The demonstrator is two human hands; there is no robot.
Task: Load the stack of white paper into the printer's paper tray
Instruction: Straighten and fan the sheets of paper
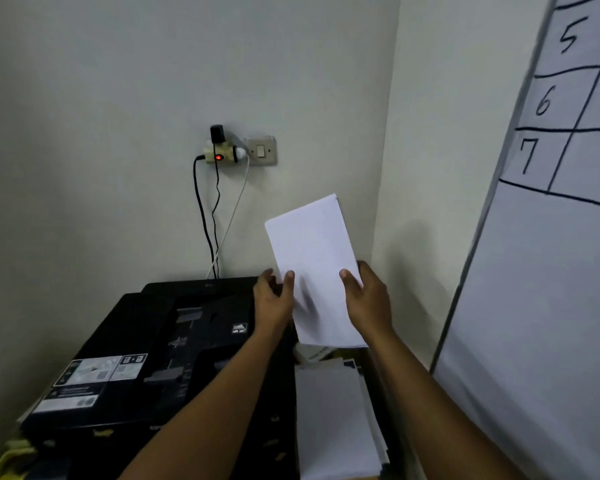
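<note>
I hold a stack of white paper (314, 258) up in the air with both hands, above and just right of the black printer (146, 355). My left hand (274, 299) grips the stack's left edge, thumb on its face. My right hand (368, 299) grips the right edge, thumb on the front and fingers behind. The stack tilts slightly left at the top. The printer's top lid looks raised at the back, with grey guides showing in the dark opening (191, 317).
More white sheets (333, 420) lie in a pile to the right of the printer. A wall socket with plugs and cables (219, 154) sits above the printer. A whiteboard (551, 271) with numbered rows leans at the right.
</note>
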